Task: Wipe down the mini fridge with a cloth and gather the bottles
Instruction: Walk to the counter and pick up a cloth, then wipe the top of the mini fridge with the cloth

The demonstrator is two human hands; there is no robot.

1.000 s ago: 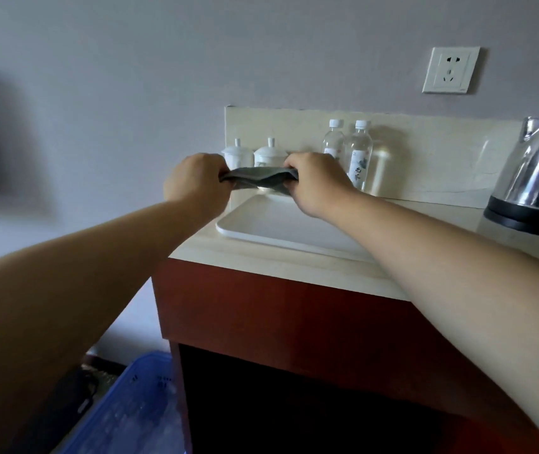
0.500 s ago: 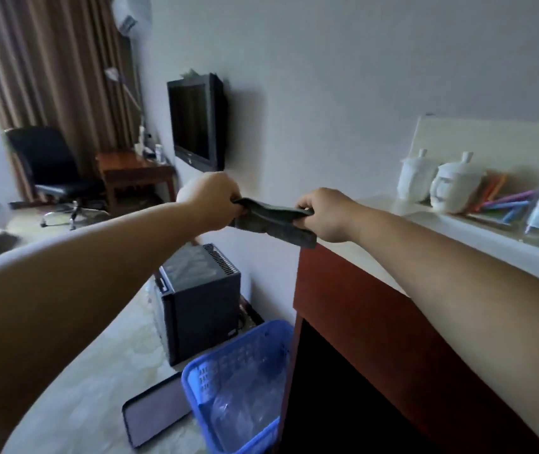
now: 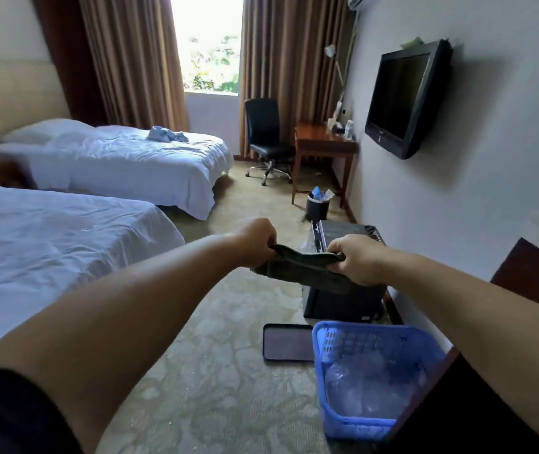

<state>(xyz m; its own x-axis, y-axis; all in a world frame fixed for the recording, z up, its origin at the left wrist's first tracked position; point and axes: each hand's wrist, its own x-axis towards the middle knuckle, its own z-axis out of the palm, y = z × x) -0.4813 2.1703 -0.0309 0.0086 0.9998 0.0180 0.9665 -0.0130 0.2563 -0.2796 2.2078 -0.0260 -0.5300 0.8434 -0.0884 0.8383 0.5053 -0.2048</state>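
Fingers of our left hand [image 3: 256,242] and right hand [image 3: 356,260] curled round opposite ends of a dark grey-green fabric cloth [image 3: 304,268], stretched between them, seen against the black boxy mini fridge [image 3: 343,304] on patterned beige carpet [image 3: 229,371].

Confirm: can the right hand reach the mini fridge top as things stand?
Probably yes. The right hand and left hand grip the cloth just this side of the mini fridge, with nothing visible between. It stands low on the floor, so a stoop looks needed.
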